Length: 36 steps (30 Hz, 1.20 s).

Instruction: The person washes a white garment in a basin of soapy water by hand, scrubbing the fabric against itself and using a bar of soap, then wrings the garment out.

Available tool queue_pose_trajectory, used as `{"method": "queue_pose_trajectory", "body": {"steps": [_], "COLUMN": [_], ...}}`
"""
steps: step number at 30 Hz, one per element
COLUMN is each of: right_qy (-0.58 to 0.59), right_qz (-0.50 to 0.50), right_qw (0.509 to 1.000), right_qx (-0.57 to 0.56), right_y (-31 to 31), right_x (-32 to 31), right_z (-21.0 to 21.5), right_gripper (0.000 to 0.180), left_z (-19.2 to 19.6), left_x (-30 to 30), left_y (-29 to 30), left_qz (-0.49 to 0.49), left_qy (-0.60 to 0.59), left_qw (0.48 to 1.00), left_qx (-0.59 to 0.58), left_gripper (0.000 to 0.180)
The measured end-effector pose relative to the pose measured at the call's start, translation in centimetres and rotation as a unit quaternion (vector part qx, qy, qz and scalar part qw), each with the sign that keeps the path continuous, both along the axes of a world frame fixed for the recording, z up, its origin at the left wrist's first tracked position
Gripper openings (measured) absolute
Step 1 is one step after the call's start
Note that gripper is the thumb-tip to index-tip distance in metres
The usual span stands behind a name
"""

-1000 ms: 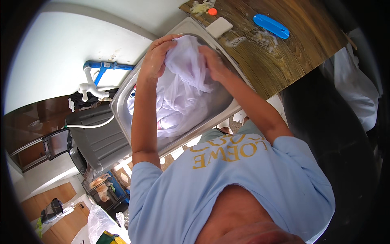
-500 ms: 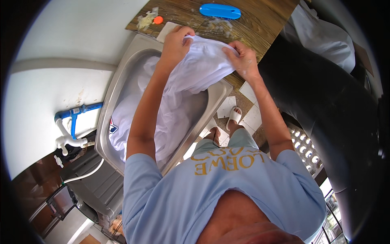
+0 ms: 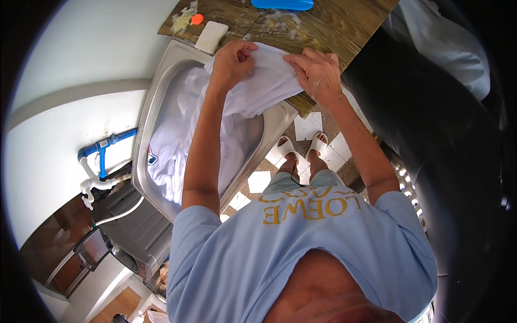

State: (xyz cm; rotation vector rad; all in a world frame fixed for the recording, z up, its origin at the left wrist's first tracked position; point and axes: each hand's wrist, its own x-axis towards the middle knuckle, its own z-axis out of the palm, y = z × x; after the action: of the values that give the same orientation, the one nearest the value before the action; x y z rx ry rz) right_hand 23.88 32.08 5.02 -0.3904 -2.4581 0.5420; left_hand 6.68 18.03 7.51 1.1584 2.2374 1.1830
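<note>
From my remote view, blue pipes (image 3: 102, 146) run along the white wall at left, beside a steel sink (image 3: 156, 102) set against a wooden desk (image 3: 334, 27). A white garment (image 3: 258, 91) trails lengthwise from the basin up onto the desk edge. My left hand (image 3: 232, 60) pinches its upper hem, fingers curled closed; my right hand (image 3: 318, 72) presses it flat, fingers gripping the cloth.

White cloth (image 3: 253, 97) — wet, bunched, draped from wooden board into sink.
</note>
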Motion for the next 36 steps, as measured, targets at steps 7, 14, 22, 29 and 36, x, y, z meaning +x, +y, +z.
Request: {"method": "queue_pose_trajectory", "body": {"steps": [7, 14, 22, 29, 36], "right_qy": [-0.008, 0.005, -0.022, -0.035, -0.022], "right_qz": [-0.003, -0.001, -0.005, -0.019, -0.02], "right_qw": [1.0, 1.0, 0.999, 0.999, 0.999], "right_qx": [-0.003, 0.015, 0.034, 0.032, 0.037], "right_y": [0.0, 0.0, -0.1, -0.3, -0.5], "right_x": [0.3, -0.1, 0.3, 0.5, 0.4], "right_z": [0.3, -0.4, -0.5, -0.3, -0.3], "right_gripper": [0.016, 0.019, 0.017, 0.015, 0.014], "left_z": [0.5, 0.5, 0.5, 0.9, 0.4], "left_x": [-0.9, -3.7, -4.4, -4.2, -5.5], "left_y": [0.9, 1.4, 2.3, 2.4, 2.3], "left_qz": [-0.006, -0.059, -0.084, -0.107, -0.133], "left_qy": [0.024, -0.092, -0.131, -0.113, -0.163], "left_qw": [0.997, 0.988, 0.976, 0.972, 0.963], "left_qx": [-0.08, -0.109, -0.154, -0.177, -0.168], "left_gripper": [0.013, 0.011, 0.011, 0.014, 0.015]}}
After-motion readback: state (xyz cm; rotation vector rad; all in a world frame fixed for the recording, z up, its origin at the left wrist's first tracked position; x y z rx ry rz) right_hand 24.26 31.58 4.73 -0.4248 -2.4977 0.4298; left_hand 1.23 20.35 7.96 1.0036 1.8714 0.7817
